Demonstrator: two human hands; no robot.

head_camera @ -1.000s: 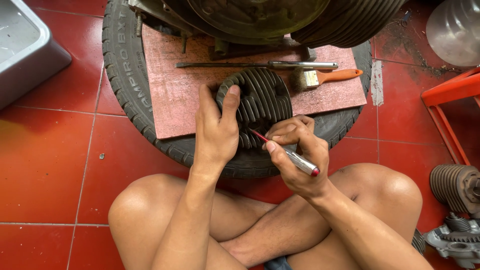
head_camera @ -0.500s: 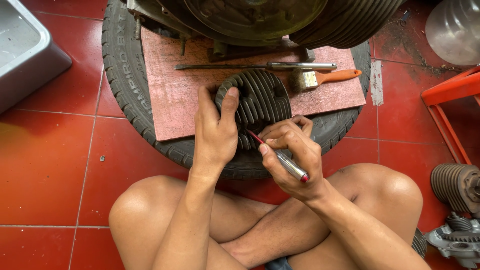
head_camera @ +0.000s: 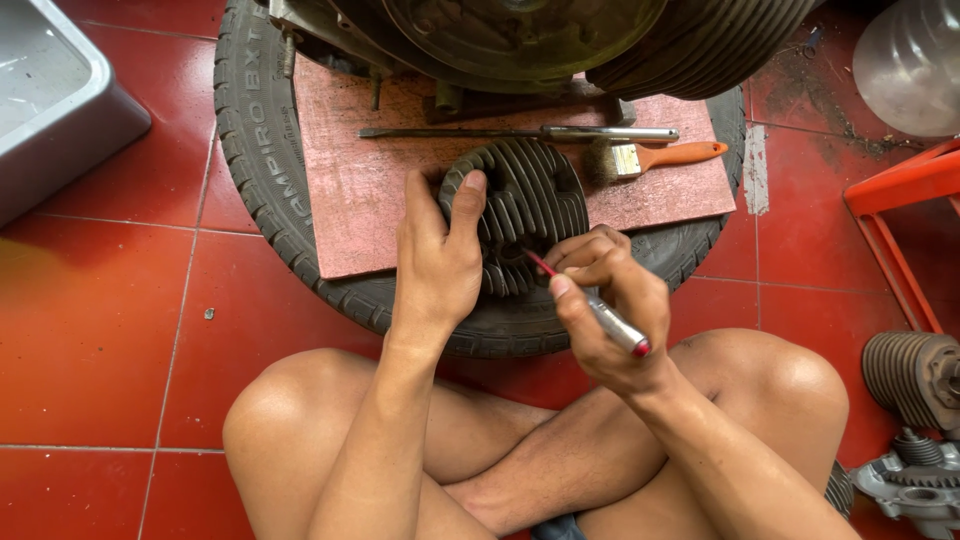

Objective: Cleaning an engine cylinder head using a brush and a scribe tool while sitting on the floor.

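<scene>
A round, dark, finned engine cylinder head (head_camera: 530,205) lies on a pinkish board (head_camera: 350,190) set across a black tyre (head_camera: 250,160). My left hand (head_camera: 440,255) grips its left side, thumb over the top fins. In my right hand (head_camera: 605,305) is a thin tool with a silver shaft and red ends (head_camera: 590,305); its red tip touches the fins near the head's lower middle. I sit cross-legged on the red tiled floor, knees just below the tyre.
A long metal bar (head_camera: 520,133) and an orange-handled paintbrush (head_camera: 660,157) lie on the board behind the head. An engine block (head_camera: 540,35) sits at the top. Grey tub (head_camera: 55,100) at left, orange frame (head_camera: 900,215) and finned engine parts (head_camera: 915,385) at right.
My right hand has turned the tool slightly and moved its tip a little along the fins. My left hand keeps its hold on the cylinder head.
</scene>
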